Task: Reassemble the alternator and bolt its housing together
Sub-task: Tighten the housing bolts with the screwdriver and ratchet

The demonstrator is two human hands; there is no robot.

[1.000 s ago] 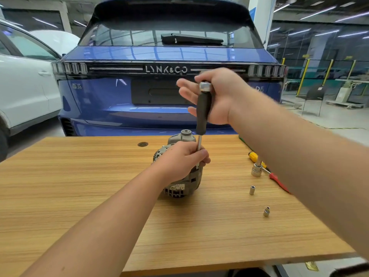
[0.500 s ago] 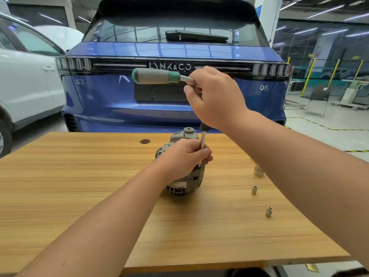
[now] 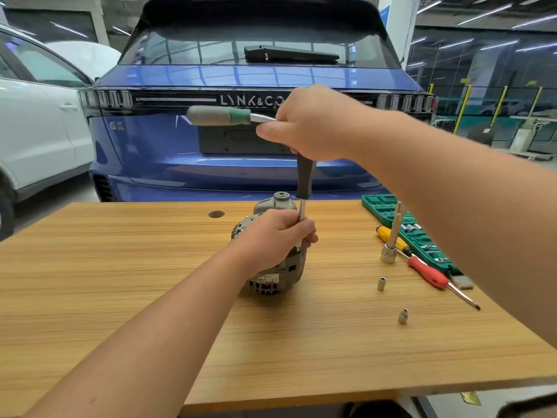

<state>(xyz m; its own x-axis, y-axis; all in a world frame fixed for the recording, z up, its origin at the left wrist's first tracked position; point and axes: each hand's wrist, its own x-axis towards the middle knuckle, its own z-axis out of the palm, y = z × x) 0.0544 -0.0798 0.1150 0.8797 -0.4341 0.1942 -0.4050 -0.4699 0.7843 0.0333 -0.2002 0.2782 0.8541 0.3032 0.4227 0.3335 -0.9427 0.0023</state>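
Wooden table (image 3: 120, 297), alternator (image 3: 280, 273) upright.

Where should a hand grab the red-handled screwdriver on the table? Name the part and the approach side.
Grip the red handle, the thick part of the red-handled screwdriver, coming from above with fingers across its width. It lies flat on the table, bare on top, blade tip towards the near edge. The yellow-handled screwdriver and green socket case crowd its far end, so a side approach looks awkward.

Alternator (image 3: 278, 267) stood on wooden table (image 3: 120, 297), steadied by left hand (image 3: 271, 239) pinching driver shaft (image 3: 301, 211), ratchet (image 3: 223, 115) gripped above by right hand (image 3: 313, 125), sockets (image 3: 381, 283) scattered nearby, blue car (image 3: 241, 164) parked behind.
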